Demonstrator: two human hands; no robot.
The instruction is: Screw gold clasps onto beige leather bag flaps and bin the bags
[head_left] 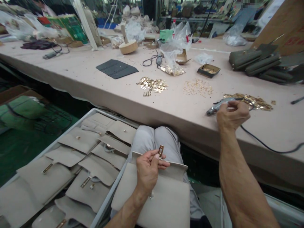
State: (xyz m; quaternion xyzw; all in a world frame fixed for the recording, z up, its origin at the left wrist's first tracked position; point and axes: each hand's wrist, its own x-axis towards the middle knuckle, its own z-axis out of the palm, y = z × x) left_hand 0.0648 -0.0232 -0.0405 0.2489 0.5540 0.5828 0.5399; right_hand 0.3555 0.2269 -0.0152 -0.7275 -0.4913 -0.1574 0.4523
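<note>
My left hand [148, 166] pinches a small gold rectangular metal plate [161, 151] with a slot in it, between thumb and fingers. Beneath that hand a beige leather bag [166, 198] lies across my lap, its flap raised toward the table and a small metal fitting [151, 194] on its front. Over the table's near edge at the right, my right hand [232, 115] has its fingers closed at the body of a grey corded electric screwdriver [219, 106]. The fingertips' contact is partly hidden. Just behind the tool spreads a pile of gold metal pieces [258, 101].
At my left stands a pale crate [108, 198] of similar beige bags. The table [114, 90] carries gold plates [153, 85], scattered tiny gold parts [198, 87], a small box [209, 70], a dark panel [117, 68] and dark rolled pieces [263, 65]. A cable [268, 147] crosses the right edge.
</note>
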